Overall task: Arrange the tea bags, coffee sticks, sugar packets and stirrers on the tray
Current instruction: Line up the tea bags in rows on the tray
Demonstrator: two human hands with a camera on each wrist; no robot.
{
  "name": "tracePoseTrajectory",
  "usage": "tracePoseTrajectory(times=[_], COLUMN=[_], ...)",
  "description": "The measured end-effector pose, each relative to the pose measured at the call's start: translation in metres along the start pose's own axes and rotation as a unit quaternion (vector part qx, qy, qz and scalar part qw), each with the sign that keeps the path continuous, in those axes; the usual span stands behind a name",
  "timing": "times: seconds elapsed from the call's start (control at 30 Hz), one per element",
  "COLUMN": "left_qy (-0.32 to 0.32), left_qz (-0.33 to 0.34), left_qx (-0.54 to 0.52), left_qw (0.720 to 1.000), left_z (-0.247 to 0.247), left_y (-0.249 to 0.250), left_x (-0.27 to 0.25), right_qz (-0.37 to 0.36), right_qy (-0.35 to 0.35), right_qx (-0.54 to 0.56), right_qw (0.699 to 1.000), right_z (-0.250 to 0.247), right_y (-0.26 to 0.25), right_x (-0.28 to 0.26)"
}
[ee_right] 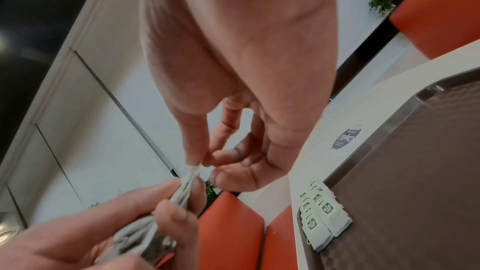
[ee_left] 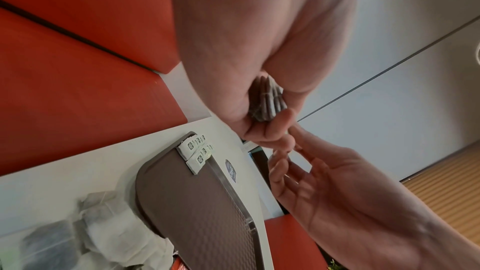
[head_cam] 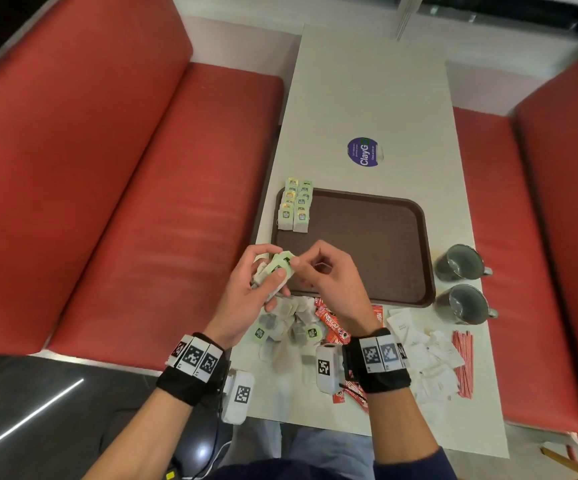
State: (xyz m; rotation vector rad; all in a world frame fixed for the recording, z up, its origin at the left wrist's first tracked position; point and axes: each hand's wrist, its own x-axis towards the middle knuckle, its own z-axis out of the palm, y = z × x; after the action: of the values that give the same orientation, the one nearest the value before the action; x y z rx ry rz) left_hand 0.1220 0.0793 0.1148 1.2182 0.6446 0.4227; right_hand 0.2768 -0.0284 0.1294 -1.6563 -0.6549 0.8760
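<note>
A brown tray lies on the white table, with two rows of green-tagged tea bags in its far left corner. My left hand grips a small stack of tea bags just above the tray's near left corner. My right hand pinches the top edge of that stack between thumb and forefinger. The stack's edges show inside my left palm in the left wrist view. Loose tea bags, red coffee sticks, white sugar packets and red-striped stirrers lie near the table's front.
Two grey mugs stand right of the tray. A round purple sticker is stuck on the table beyond the tray. Red bench seats flank the table on both sides.
</note>
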Motion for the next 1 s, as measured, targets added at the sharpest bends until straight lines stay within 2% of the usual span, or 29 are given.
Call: tracePoseTrajectory(times=[0.17,0.27,0.37,0.53,0.83,1.0], left_qy=[0.018,0.021,0.016,0.013,0.039,0.054], left_qz=[-0.003,-0.001,-0.003,-0.013,0.008,0.025], left_qx=[0.006,0.005,-0.001,-0.006,-0.022,-0.006], left_qw=[1.000,1.000,1.000,1.000,0.999,0.998], left_z=[-0.001,0.002,0.007,0.011,0.025,0.025], left_y=[-0.003,-0.004,-0.003,-0.002,0.001,0.000], left_x=[-0.003,-0.004,-0.003,-0.003,0.002,0.003], right_qz=[0.006,0.035,0.019,-0.009,-0.057,-0.017], right_qy=[0.014,-0.018,-0.055,0.002,0.038,0.049], right_qx=[0.061,0.001,-0.047,0.011,-0.064,0.018], right_qw=[0.998,0.999,0.997,1.000,0.996,0.999], right_z=[-0.012,-0.016,-0.014,-0.020,-0.015,-0.015], right_y=[-0.006,-0.008,-0.007,-0.008,-0.012,-0.012], right_x=[-0.002,0.000,-0.003,-0.003,-0.007,-0.007])
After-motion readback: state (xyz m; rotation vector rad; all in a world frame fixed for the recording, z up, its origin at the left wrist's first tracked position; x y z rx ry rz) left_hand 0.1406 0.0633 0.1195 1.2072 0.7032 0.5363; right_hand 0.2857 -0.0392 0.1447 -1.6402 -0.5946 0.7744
